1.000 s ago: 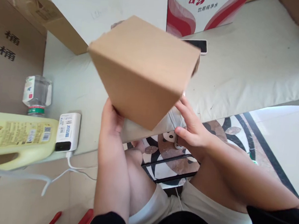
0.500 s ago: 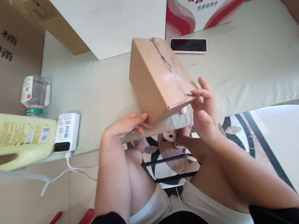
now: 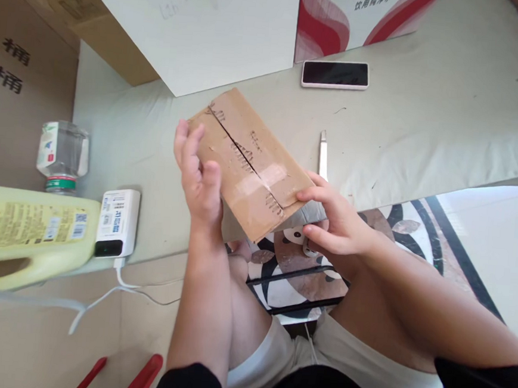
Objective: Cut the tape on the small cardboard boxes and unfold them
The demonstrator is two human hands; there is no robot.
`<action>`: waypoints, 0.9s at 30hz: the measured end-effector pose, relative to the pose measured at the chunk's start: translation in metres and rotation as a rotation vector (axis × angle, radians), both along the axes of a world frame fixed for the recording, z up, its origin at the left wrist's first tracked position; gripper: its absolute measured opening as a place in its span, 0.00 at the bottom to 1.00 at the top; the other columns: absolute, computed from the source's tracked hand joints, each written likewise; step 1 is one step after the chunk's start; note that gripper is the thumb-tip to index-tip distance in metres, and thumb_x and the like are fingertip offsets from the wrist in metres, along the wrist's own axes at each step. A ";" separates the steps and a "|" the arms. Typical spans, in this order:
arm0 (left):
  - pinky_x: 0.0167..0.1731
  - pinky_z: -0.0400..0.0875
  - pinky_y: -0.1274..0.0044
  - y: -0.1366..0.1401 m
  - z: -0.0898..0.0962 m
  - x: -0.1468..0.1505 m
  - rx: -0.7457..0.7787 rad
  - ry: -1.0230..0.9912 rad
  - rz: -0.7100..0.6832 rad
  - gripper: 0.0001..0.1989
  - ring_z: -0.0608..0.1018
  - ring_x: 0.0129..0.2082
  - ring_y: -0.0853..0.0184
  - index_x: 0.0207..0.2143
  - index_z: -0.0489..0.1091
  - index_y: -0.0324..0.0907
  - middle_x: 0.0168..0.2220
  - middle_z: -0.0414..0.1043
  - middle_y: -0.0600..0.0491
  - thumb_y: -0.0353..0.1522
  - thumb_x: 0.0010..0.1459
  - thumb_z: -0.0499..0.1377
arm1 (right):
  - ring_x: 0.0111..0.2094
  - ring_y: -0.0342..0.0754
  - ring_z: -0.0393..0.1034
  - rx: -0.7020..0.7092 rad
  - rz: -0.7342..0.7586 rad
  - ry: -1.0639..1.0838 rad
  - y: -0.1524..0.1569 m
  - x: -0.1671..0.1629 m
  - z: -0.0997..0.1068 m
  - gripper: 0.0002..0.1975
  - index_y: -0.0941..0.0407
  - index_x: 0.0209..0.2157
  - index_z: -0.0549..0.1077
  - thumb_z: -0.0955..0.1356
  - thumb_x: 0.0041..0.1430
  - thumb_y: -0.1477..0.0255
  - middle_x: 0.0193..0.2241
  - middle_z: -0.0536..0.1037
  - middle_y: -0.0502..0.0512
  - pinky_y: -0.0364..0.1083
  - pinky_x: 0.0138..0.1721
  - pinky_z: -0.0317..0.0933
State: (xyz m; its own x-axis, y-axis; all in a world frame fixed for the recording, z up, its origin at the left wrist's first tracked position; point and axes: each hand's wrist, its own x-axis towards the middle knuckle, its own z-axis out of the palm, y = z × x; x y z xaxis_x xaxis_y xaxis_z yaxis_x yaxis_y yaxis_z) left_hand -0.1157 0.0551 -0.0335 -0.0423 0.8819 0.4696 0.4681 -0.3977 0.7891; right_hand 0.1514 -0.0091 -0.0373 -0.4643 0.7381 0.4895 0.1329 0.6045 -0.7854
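A small brown cardboard box (image 3: pixel 255 158) is tilted in front of me, its top seam and torn tape marks facing up. My left hand (image 3: pixel 200 174) lies along its left side, fingers spread and thumb raised. At the near right corner, my right hand (image 3: pixel 338 218) grips the edge with the fingers on top and the thumb apart below. The box's underside is hidden. Just beyond my right hand, a slim white tool with a metal tip (image 3: pixel 323 156) lies on the cloth, partly covered.
On the cloth-covered surface (image 3: pixel 426 123) lies a phone (image 3: pixel 335 74). A white box (image 3: pixel 186 27) and a red-and-white carton (image 3: pixel 357 22) stand behind. To the left are a clear bottle (image 3: pixel 63 157), a yellow jug (image 3: pixel 31 239) and a white power bank (image 3: pixel 117 223) with a cable.
The box has turned and come lower and nearer, uncovering the white tool. My left hand has moved from its lower corner up along the left side; my right hand has shifted down with its corner.
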 end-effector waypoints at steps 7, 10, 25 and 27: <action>0.72 0.52 0.62 0.002 0.001 0.007 0.073 -0.100 -0.048 0.21 0.52 0.73 0.55 0.51 0.69 0.53 0.71 0.50 0.57 0.51 0.60 0.56 | 0.61 0.57 0.66 0.109 -0.130 -0.079 -0.001 -0.005 -0.001 0.21 0.47 0.58 0.62 0.66 0.64 0.69 0.61 0.65 0.62 0.57 0.55 0.67; 0.71 0.52 0.62 0.000 0.004 0.007 0.053 -0.092 -0.033 0.18 0.54 0.73 0.54 0.47 0.71 0.51 0.70 0.51 0.56 0.50 0.60 0.56 | 0.58 0.56 0.68 0.143 -0.183 -0.068 -0.002 -0.004 0.001 0.20 0.47 0.57 0.63 0.65 0.64 0.70 0.58 0.68 0.61 0.57 0.54 0.68; 0.71 0.50 0.63 -0.003 0.014 0.013 -0.018 -0.092 0.035 0.16 0.55 0.72 0.54 0.38 0.73 0.48 0.68 0.56 0.55 0.49 0.58 0.58 | 0.33 0.55 0.69 -0.332 -0.677 -0.942 0.016 0.003 0.001 0.14 0.53 0.44 0.75 0.65 0.61 0.63 0.36 0.76 0.60 0.48 0.28 0.54; 0.72 0.49 0.63 -0.003 0.014 0.013 -0.025 -0.096 0.032 0.16 0.54 0.72 0.54 0.38 0.73 0.48 0.68 0.56 0.54 0.49 0.58 0.58 | 0.29 0.52 0.67 -0.377 -0.702 -0.869 0.017 0.003 0.003 0.11 0.53 0.42 0.72 0.67 0.58 0.64 0.32 0.75 0.56 0.47 0.27 0.53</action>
